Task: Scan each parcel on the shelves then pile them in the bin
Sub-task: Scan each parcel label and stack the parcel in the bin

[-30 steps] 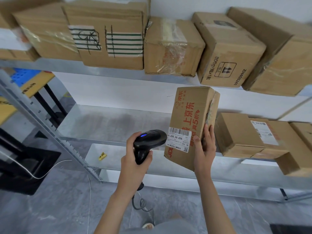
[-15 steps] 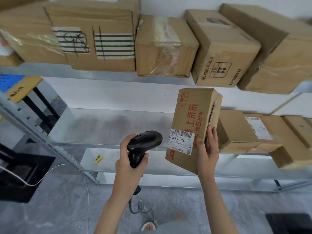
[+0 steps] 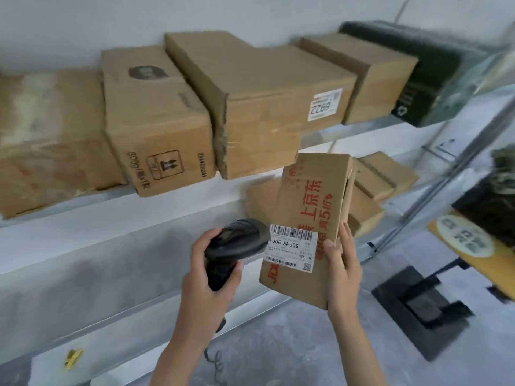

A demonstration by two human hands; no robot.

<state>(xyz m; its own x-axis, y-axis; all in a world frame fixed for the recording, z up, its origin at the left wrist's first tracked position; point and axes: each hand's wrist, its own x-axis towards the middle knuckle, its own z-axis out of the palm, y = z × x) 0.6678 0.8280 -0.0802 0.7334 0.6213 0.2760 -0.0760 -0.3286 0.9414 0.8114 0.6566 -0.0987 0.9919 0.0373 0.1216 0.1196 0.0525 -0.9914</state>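
A person's left hand (image 3: 207, 280) wraps its fingers round the grip of a black handheld barcode scanner (image 3: 232, 247), its head close beside the white barcode label (image 3: 291, 247) of a tall brown cardboard parcel printed with red characters (image 3: 309, 227). The right hand (image 3: 341, 270) clasps that parcel's right edge, thumb pressed on the front face and fingers curled behind, holding it upright and slightly tilted in the air in front of the grey metal shelves (image 3: 83, 254). On the upper shelf, further brown cardboard boxes (image 3: 262, 107) stand side by side, a dark green box (image 3: 423, 79) at the far right. More cardboard boxes (image 3: 370, 190) sit on the lower shelf behind the held parcel.
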